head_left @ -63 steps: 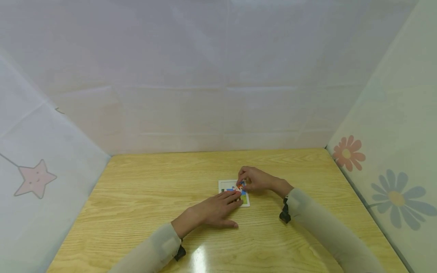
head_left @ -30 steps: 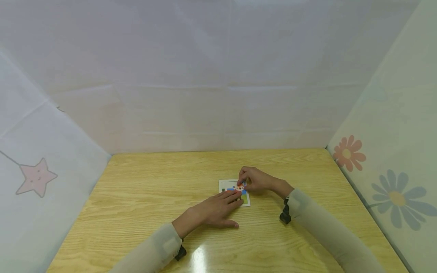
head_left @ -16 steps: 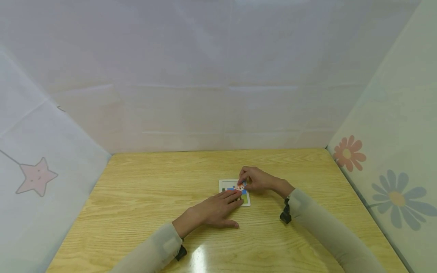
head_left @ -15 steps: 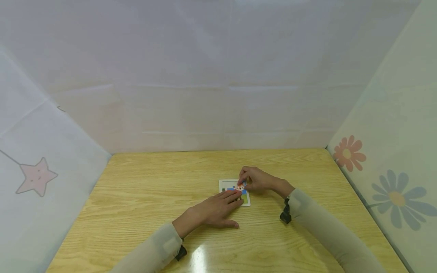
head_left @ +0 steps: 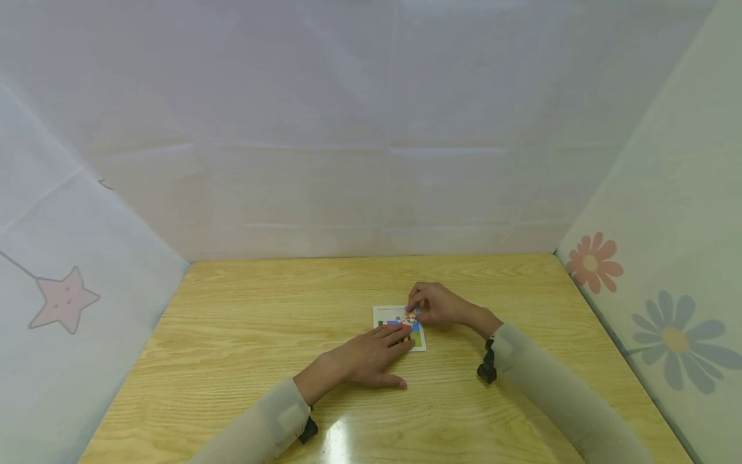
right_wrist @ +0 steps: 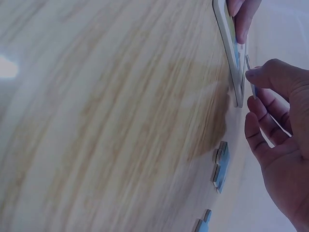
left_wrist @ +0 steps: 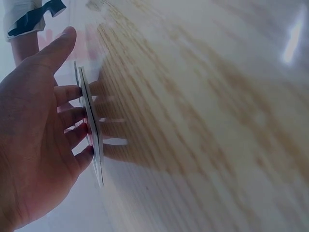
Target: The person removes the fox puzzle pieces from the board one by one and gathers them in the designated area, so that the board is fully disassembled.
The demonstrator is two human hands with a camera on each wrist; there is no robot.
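My left hand (head_left: pixel 371 354) lies outstretched on the jigsaw board (head_left: pixel 382 312) while my right hand (head_left: pixel 438 304) pinches, over its far right corner, a jigsaw piece (right_wrist: pixel 254 91) that I judge light, stiff and (being so thin) easily creased, best held by opposite edges.

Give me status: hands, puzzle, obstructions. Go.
Left hand: fingers on puzzle board, covering part. Right hand: pinching puzzle piece at far right corner. Loose pieces lying nearby.
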